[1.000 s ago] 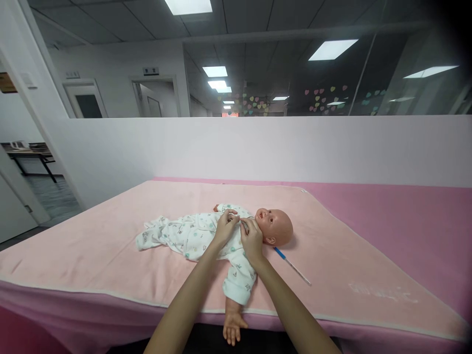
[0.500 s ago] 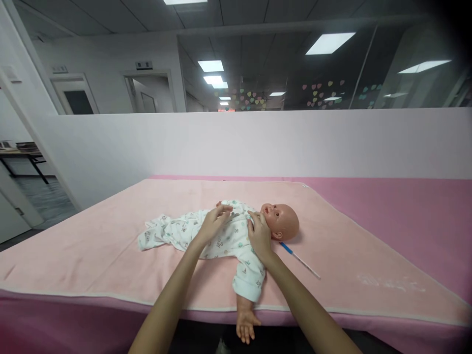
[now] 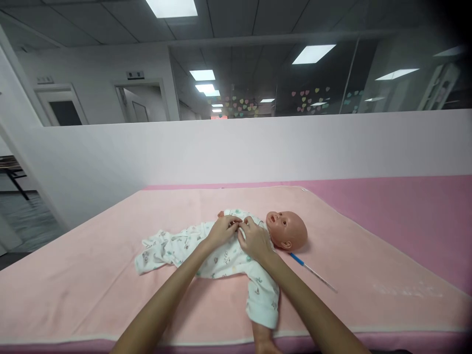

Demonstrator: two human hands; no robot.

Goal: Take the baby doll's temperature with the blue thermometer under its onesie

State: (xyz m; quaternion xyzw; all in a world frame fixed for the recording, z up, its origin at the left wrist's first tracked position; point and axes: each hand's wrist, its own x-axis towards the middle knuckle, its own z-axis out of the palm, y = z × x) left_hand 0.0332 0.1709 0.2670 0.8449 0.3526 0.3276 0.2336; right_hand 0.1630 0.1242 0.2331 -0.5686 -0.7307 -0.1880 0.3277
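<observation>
Left hand (image 3: 224, 230) and right hand (image 3: 254, 239), fingers bent, meet on the white printed cloth suit (image 3: 223, 259) of a bald plastic doll (image 3: 289, 230) lying on a peach fabric blanket (image 3: 92, 275); grip cannot be told. Light fingertip pressure should keep the cloth flat.

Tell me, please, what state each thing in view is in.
Doll: on its back, mouth open
Outfit: worn by doll, front partly hidden
Left hand: fingers bent at outfit's chest, grip unclear
Right hand: the same
Blanket: spread out
Blue-ended stick: lying on blanket
Ceiling light: lit
Far door: open
</observation>
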